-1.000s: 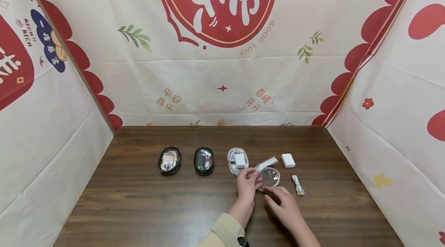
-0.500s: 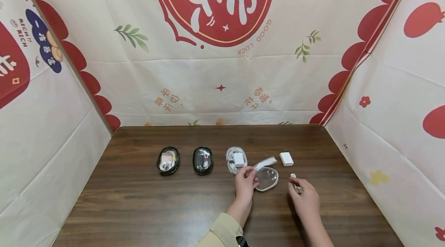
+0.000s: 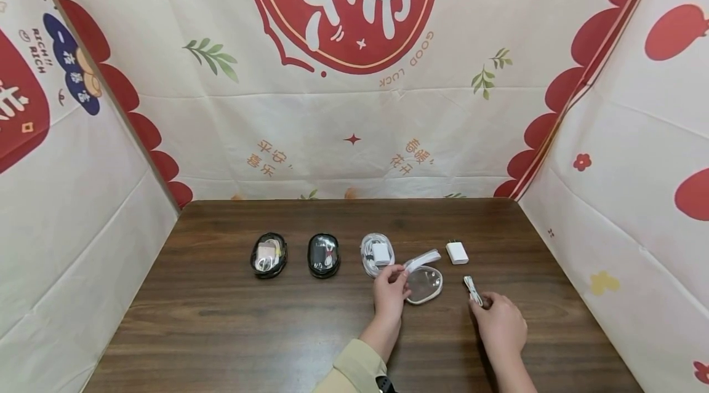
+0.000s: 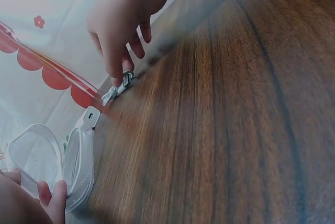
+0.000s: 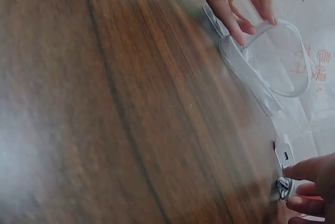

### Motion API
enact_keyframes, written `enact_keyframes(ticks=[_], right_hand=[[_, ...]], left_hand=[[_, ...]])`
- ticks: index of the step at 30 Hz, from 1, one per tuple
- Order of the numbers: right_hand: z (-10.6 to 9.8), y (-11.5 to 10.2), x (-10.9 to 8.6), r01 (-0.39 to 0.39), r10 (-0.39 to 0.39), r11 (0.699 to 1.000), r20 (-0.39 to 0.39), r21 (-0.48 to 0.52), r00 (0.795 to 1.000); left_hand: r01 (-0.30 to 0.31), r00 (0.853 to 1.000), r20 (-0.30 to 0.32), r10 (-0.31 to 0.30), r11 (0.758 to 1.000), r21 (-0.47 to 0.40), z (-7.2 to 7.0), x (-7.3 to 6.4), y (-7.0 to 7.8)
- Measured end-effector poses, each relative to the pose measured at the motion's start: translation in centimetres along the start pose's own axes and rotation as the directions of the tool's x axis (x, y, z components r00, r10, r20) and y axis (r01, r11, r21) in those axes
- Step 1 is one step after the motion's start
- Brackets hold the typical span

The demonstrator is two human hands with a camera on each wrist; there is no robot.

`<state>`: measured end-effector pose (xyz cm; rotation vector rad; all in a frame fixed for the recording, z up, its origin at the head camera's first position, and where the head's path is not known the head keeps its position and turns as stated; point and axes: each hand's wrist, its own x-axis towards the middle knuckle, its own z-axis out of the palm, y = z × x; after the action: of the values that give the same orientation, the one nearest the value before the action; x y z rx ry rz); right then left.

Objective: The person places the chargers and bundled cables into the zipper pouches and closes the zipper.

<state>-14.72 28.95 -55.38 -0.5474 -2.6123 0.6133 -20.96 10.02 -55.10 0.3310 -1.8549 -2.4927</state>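
Observation:
My left hand (image 3: 389, 297) pinches the edge of a small clear zip pouch (image 3: 423, 259) with white trim, right of centre on the table. The pouch is open, its see-through lid (image 5: 308, 75) raised and tilted in the right wrist view. My right hand (image 3: 503, 324) pinches the near end of a bundled white charging cable (image 3: 470, 285) with thumb and fingers. A metal plug end of this cable (image 4: 126, 79) shows in the left wrist view. Beyond the cable lies a white charger plug (image 3: 457, 253), its prongs facing the back of the table.
Left of my hands lie a white-trimmed pouch (image 3: 378, 254) holding a cable and a charger, then two black-rimmed pouches, one nearer (image 3: 324, 256) and one at the far left (image 3: 268, 256). Printed cloth walls enclose the wooden table (image 3: 249, 331) at the back and sides.
My right hand has left the pouch, moved right to the cable and shifted along it to its near end. The left hand stays at the pouch.

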Motion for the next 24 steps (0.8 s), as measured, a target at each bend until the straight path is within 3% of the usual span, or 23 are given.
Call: enact_keyframes(ticks=[11,17,24], right_hand=[[-0.5,0.9,0.6,-0.047,0.046,0.999,0.1,0.007,0.994],[-0.4,0.6,0.7,-0.037,0.033,0.996,0.055,0.079,0.998],[-0.2,-0.3,0.6,0.064,-0.054,0.983,-0.065,0.169,0.996]], left_hand=[[-0.009,1.0,0.02,0.009,1.0,0.015,0.0,-0.2,-0.3],[-0.011,1.0,0.018,0.011,1.0,0.007,-0.4,-0.2,-0.2],[-0.001,1.0,0.009,0.001,1.0,0.0,-0.8,0.1,-0.1]])
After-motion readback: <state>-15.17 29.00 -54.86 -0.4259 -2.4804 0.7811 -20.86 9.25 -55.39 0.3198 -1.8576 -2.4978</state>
